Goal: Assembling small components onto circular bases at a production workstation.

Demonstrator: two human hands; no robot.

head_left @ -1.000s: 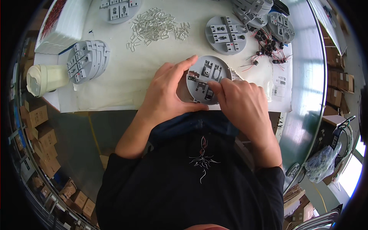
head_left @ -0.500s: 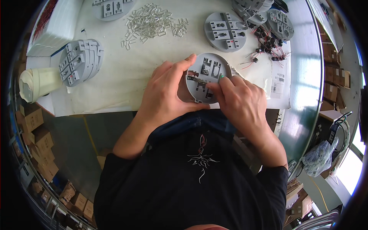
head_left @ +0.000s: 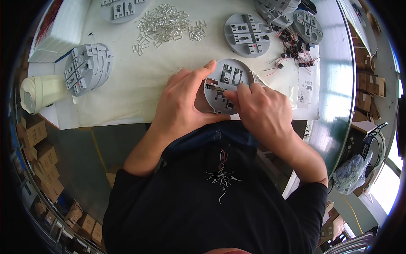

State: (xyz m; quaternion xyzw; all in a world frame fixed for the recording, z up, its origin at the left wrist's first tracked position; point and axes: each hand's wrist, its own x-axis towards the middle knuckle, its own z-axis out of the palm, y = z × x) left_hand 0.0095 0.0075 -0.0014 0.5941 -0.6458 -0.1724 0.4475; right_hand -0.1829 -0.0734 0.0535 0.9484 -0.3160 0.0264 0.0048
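From the head view, we see the left hand (head_left: 179, 99) curved half-open around a round grey base (head_left: 231, 67) at the near edge of a pale-covered table (head_left: 127, 84), while the right hand (head_left: 264, 108), fingers curled tight, grips a slim metal tool (head_left: 218, 89) over its slots. Beyond, we spot clear U-shaped pieces (head_left: 163, 25) (wired black parts (head_left: 292, 50) lie to their right).

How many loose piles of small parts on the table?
2: clear clips beyond the left hand, black parts with red wires beyond the right hand. Pieces overlap; some may be hidden.

Round grey disc (head_left: 231, 86), slotted face up
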